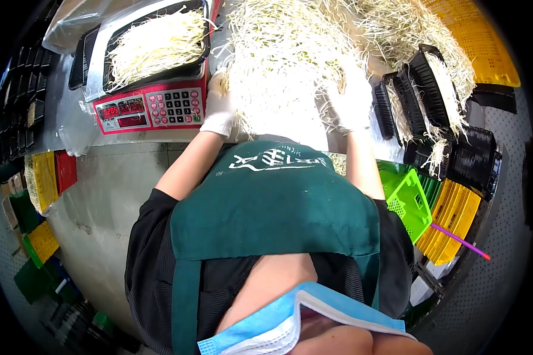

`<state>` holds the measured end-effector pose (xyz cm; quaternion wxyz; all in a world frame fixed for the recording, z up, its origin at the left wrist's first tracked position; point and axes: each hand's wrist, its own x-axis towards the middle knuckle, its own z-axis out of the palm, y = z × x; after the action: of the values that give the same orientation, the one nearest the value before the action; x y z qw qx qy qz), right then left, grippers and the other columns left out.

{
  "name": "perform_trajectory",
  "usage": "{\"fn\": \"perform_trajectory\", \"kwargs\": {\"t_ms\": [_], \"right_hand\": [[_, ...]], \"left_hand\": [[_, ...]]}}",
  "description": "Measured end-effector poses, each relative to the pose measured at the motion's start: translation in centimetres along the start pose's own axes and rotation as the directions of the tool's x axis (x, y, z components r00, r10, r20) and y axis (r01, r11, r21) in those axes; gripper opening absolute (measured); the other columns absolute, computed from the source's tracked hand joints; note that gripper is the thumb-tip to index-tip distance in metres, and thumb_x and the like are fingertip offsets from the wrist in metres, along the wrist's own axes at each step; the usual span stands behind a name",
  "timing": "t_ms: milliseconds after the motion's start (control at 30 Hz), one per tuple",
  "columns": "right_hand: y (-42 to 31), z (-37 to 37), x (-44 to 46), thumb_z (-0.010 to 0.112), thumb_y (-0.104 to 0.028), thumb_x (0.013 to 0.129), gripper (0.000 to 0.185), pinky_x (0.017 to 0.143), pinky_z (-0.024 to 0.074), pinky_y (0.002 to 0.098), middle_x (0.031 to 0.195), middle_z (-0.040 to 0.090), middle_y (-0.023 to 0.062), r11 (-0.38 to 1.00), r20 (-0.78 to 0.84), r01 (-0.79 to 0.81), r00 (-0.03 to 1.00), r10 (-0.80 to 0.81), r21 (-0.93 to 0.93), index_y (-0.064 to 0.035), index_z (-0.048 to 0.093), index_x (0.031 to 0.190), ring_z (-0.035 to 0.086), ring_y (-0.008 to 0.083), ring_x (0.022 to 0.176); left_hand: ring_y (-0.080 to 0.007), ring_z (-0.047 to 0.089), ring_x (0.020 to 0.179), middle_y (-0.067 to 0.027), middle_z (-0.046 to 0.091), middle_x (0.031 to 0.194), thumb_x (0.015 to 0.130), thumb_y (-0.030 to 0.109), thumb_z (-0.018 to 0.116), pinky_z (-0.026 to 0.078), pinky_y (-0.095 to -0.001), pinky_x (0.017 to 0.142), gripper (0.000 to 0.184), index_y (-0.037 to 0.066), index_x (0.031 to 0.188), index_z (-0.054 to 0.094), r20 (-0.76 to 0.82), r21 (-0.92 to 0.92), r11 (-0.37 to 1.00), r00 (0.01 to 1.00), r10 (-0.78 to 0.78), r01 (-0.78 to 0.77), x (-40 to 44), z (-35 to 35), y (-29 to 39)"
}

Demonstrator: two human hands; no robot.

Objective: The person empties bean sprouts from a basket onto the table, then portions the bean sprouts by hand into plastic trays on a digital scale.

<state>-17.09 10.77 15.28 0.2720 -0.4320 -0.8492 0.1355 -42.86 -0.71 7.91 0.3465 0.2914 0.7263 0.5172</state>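
Observation:
A broad heap of bean sprouts (pixel 284 65) lies on the table before me, overexposed in its middle. My left hand (pixel 220 106), in a white glove, rests against the left edge of the heap, beside the scale. On the opposite edge, my gloved right hand (pixel 350 103) touches the sprouts with its fingers stretched forward. Both hands look open, though glare washes out the fingertips. The red digital scale (pixel 175 108) carries a black tray (pixel 205 50) of sprouts, and its display seems to read 0.205.
Black trays (pixel 405 97), some holding sprouts, stand at the right near another sprout pile (pixel 414 26). A yellow crate (pixel 479 41) is behind them. Below the table's right side are a green basket (pixel 411 204) and yellow crates (pixel 450 222). Stacked black trays (pixel 26 83) line the left.

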Motion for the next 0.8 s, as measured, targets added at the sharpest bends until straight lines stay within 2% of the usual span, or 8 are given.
{"fn": "perform_trajectory", "kwargs": {"t_ms": [167, 267, 333, 467, 500, 533, 600, 800], "right_hand": [[0.8, 1.2, -1.3, 0.065, -0.033, 0.080, 0.066, 0.100, 0.0376, 0.0411, 0.125, 0.052, 0.0232, 0.985, -0.099, -0.058, 0.994, 0.042, -0.162, 0.0028, 0.043, 0.131, 0.049, 0.0336, 0.117], [2.9, 1.9, -0.9, 0.063, -0.020, 0.083, 0.053, 0.098, 0.0407, 0.0343, 0.122, 0.056, 0.0221, 0.974, 0.014, -0.220, 0.975, 0.220, 0.049, 0.0021, 0.047, 0.128, 0.054, 0.0286, 0.114], [2.4, -1.3, 0.7, 0.064, -0.017, 0.085, 0.038, 0.092, 0.0426, 0.0264, 0.110, 0.063, 0.0124, 0.713, 0.408, -0.563, 0.818, 0.407, 0.418, 0.0025, 0.057, 0.117, 0.058, 0.0148, 0.100], [1.4, -4.0, 1.0, 0.067, -0.021, 0.082, 0.042, 0.086, 0.0456, 0.0269, 0.109, 0.064, 0.0089, 0.480, 0.256, -0.423, 0.891, 0.375, 0.769, -0.0029, 0.059, 0.119, 0.058, 0.0119, 0.097], [-0.6, -4.5, 1.7, 0.069, -0.022, 0.081, 0.046, 0.087, 0.0452, 0.0292, 0.113, 0.062, 0.0101, 0.487, 0.295, -0.472, 0.869, 0.396, 0.735, -0.0040, 0.057, 0.121, 0.057, 0.0141, 0.100], [-2.7, -4.6, 2.4, 0.070, -0.023, 0.080, 0.049, 0.089, 0.0448, 0.0314, 0.117, 0.060, 0.0113, 0.493, 0.331, -0.516, 0.847, 0.416, 0.700, -0.0051, 0.056, 0.123, 0.056, 0.0163, 0.104], [-1.1, -0.6, 2.3, 0.073, -0.021, 0.077, 0.060, 0.101, 0.0370, 0.0350, 0.128, 0.052, 0.0137, 0.705, 0.393, -0.431, 0.890, 0.231, 0.563, -0.0022, 0.049, 0.129, 0.048, 0.0207, 0.118], [-1.4, 0.6, 2.2, 0.077, -0.025, 0.073, 0.074, 0.106, 0.0320, 0.0355, 0.136, 0.044, 0.0164, 0.696, 0.348, -0.300, 0.934, 0.076, 0.653, -0.0013, 0.041, 0.134, 0.040, 0.0255, 0.128]], "left_hand": [[-0.0254, 0.056, 0.107, -0.0178, 0.056, 0.119, 0.085, 0.015, 0.056, 0.044, -0.0327, 0.091, 0.053, 0.001, 0.131, 0.035, 0.064, -0.152, 0.988, 0.998, 0.018, -0.008, -1.0, 0.9, 1.9], [-0.0231, 0.059, 0.104, -0.0125, 0.059, 0.115, 0.085, 0.013, 0.059, 0.048, -0.0315, 0.087, 0.049, -0.001, 0.128, 0.040, 0.206, 0.412, 0.723, 0.830, 0.519, -0.555, -1.0, 1.8, 2.9], [-0.0233, 0.061, 0.099, -0.0125, 0.061, 0.109, 0.086, 0.011, 0.056, 0.050, -0.0318, 0.082, 0.043, -0.001, 0.125, 0.043, 0.225, 0.399, 0.866, 0.947, 0.228, -0.303, -0.3, 1.5, 3.8], [-0.0231, 0.060, 0.098, -0.0142, 0.062, 0.104, 0.087, 0.012, 0.054, 0.048, -0.0303, 0.082, 0.034, -0.001, 0.119, 0.050, 0.216, -0.048, 0.993, 0.972, -0.095, 0.108, -0.6, 1.3, 6.4], [-0.0215, 0.060, 0.098, -0.0135, 0.062, 0.104, 0.089, 0.012, 0.052, 0.048, -0.0296, 0.083, 0.030, -0.001, 0.115, 0.053, 0.376, 0.438, 0.834, 0.911, 0.167, -0.334, -0.2, 1.8, 7.1], [-0.0199, 0.060, 0.098, -0.0127, 0.063, 0.104, 0.090, 0.013, 0.050, 0.048, -0.0290, 0.083, 0.027, -0.001, 0.112, 0.056, 0.619, 0.674, 0.300, 0.738, 0.269, -0.675, 0.4, 2.3, 7.4], [-0.0169, 0.060, 0.099, -0.0099, 0.063, 0.106, 0.091, 0.014, 0.047, 0.048, -0.0295, 0.084, 0.026, -0.002, 0.110, 0.057, 0.396, 0.092, 0.988, 0.915, 0.078, -0.124, 1.1, 2.5, 4.8], [-0.0142, 0.059, 0.097, -0.0065, 0.060, 0.113, 0.088, 0.008, 0.055, 0.048, -0.0278, 0.084, 0.033, -0.001, 0.119, 0.052, 0.336, -0.209, 0.972, 0.941, -0.033, 0.109, -0.6, -1.0, 5.4]]}}
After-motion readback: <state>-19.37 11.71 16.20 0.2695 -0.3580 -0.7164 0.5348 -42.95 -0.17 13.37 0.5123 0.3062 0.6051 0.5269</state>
